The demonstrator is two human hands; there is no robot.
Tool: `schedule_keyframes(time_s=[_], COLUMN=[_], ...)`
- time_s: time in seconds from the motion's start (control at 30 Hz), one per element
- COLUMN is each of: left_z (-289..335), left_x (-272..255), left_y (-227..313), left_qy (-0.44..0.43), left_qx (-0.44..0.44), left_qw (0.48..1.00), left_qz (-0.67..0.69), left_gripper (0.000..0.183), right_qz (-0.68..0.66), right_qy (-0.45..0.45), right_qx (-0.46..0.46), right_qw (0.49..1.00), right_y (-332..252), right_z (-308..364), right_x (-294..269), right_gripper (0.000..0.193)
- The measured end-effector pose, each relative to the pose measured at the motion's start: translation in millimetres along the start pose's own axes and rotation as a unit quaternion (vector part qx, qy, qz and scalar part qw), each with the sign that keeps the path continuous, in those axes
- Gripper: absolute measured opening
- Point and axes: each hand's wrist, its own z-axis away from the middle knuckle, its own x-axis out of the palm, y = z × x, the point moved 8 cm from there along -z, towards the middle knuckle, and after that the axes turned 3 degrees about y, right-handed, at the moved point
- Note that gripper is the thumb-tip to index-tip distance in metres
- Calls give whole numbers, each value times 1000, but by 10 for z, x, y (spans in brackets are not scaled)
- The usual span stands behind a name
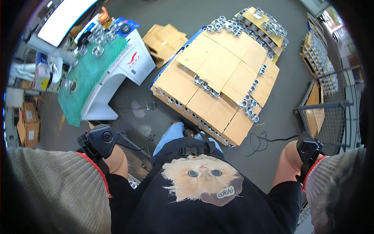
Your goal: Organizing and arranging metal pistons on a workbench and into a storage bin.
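Observation:
My left hand is raised close at the lower left, in a grey knit glove with a red cuff edge. My right hand, gloved alike, is raised at the lower right. The fingers of both run out of the picture, so whether they hold anything is hidden. A black camera is strapped at the left wrist, and another black camera at the right. In front of my legs stands a pallet load with cardboard sheets layered over silver round metal parts.
A white workbench with a green ribbed mat stands at the left, metal parts on it. Flattened cardboard lies behind. Another stack of parts is at the far side. A wire mesh cart stands right. A black cable hangs near my right arm.

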Motion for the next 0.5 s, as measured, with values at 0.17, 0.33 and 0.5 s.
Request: schedule_keyframes(time_s=[0.17, 0.33, 0.5], left_z=[-275, -563, -947], left_x=[62, 186, 487], left_y=[-360, -742, -896], left_qy=[9, 30, 67], left_qx=[24, 34, 61], left_qw=[999, 999, 996], left_qz=[-19, -28, 0], left_gripper=[64, 62, 60], right_qz=[39, 82, 167], right_qy=[31, 53, 85], right_qx=[21, 26, 27], right_qw=[999, 995, 982], right_y=[-241, -530, -762], right_z=[-107, -173, -491], right_x=[511, 569, 984], right_gripper=[35, 34, 34])
